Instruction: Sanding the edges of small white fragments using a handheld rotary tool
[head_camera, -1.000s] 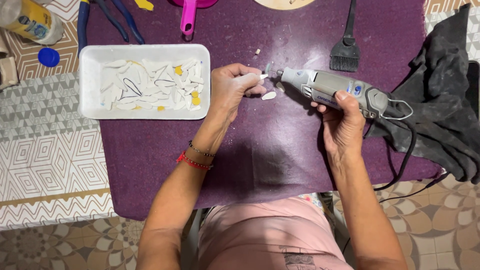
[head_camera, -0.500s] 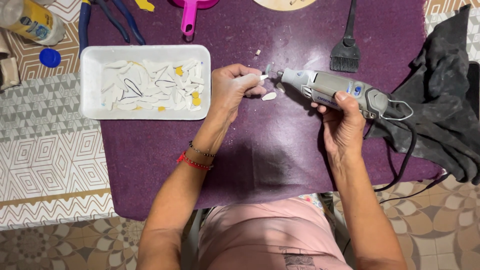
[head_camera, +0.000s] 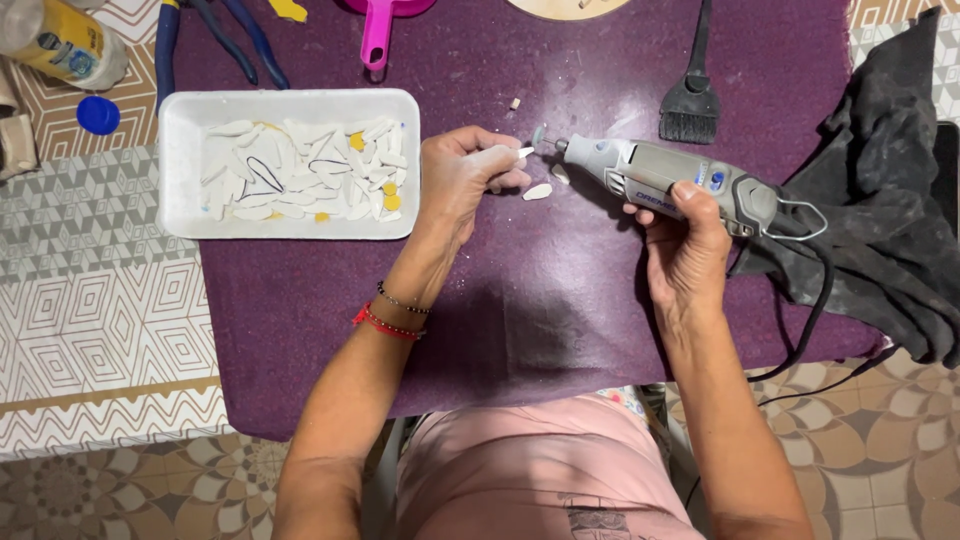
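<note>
Fingers (head_camera: 497, 158) over purple cloth (head_camera: 560, 300)

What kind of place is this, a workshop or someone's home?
Probably a home craft table. A purple cloth covers it, the right hand holds a corded rotary tool, and a white tray of small white pieces sits beside pliers and a black brush.

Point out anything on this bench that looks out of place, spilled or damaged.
Little stands out. One white piece lies loose on the purple cloth just below the rotary tool, outside the white tray. A small tan chip sits alone above it. The blue cap lies off its bottle.
</note>
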